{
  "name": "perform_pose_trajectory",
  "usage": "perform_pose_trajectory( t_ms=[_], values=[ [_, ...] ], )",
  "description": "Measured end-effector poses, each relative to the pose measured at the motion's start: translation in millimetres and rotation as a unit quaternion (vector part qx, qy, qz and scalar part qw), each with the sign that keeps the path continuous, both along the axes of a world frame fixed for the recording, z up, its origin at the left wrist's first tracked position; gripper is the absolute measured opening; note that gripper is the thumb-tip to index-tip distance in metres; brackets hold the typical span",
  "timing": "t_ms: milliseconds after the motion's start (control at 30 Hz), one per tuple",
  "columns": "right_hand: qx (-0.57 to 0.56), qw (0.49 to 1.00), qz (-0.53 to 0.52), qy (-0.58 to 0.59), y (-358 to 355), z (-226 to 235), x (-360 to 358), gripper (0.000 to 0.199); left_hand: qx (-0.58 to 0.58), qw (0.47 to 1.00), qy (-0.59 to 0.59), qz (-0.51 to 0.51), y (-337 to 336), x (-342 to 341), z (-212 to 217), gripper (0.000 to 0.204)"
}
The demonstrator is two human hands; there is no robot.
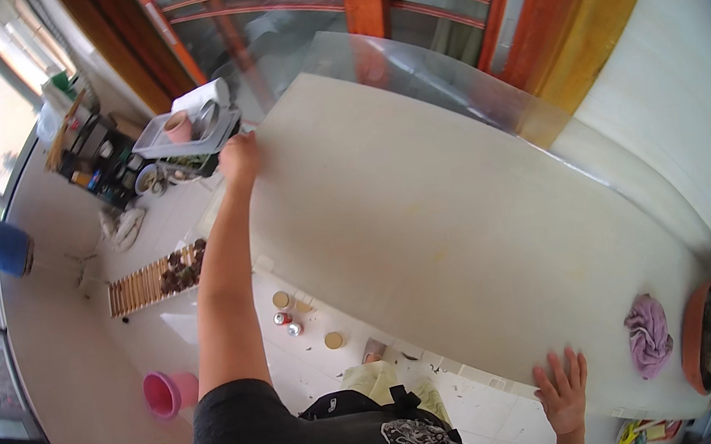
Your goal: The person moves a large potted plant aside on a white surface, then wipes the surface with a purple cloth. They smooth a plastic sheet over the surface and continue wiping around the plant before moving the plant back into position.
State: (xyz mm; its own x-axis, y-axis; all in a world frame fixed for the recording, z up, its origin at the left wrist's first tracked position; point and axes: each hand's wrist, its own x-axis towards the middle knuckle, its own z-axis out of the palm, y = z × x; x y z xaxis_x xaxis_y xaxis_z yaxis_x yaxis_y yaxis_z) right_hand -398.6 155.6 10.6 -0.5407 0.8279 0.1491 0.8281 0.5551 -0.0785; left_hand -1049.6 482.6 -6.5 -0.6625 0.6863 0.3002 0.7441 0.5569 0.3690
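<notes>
A long pale tabletop (pixel 427 211) stretches in front of me, with a clear plastic sheet (pixel 463 82) standing out past its far edge. My left hand (pixel 240 158) is at the tabletop's left end, its fingers curled in at the edge; what they pinch, if anything, is hidden. Near the front edge on the right, my right hand (pixel 563 384) lies flat with fingers spread, holding nothing. A crumpled purple cloth (pixel 649 336) lies on the tabletop to the right of that hand.
A terracotta pot (pixel 696 336) with a plant stands at the right end. Beyond my left hand is a clear plastic bin (pixel 155 140) holding a small pot. A slatted wooden rack (pixel 138 291), pink bucket (pixel 171 393), cans (pixel 295 329) and round lids (pixel 334 340) are on the floor.
</notes>
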Motion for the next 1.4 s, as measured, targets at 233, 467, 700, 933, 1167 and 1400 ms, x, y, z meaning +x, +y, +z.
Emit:
perform_pose_trajectory(
  t_ms=[233, 467, 700, 933, 1167, 1400],
  values=[
    [0.024, 1.000, -0.017, 0.005, -3, -7, 4, 0.061, 0.045, 0.997, 0.056, 0.008, 18, 18, -3, 0.051],
    [0.016, 0.999, -0.032, -0.006, 4, 10, -8, 0.059, -0.071, 0.992, 0.107, -0.008, 28, -8, -5, 0.075],
    [0.060, 0.998, -0.030, 0.018, 4, 12, -6, 0.060, 0.063, 0.944, 0.316, -0.074, 31, 22, 5, 0.027],
    [0.088, 0.995, -0.029, 0.035, -7, 5, 6, 0.054, 0.012, 0.592, -0.174, -0.787, -111, 380, 39, 0.030],
    [0.123, 0.980, 0.037, 0.151, 4, -22, 9, 0.045, -0.098, 0.576, -0.004, -0.812, -196, 566, 19, 0.050],
    [0.099, 0.971, 0.077, 0.201, -23, 9, 61, 0.050, -0.116, 0.609, 0.099, -0.778, -197, 584, 21, 0.060]
  ],
)
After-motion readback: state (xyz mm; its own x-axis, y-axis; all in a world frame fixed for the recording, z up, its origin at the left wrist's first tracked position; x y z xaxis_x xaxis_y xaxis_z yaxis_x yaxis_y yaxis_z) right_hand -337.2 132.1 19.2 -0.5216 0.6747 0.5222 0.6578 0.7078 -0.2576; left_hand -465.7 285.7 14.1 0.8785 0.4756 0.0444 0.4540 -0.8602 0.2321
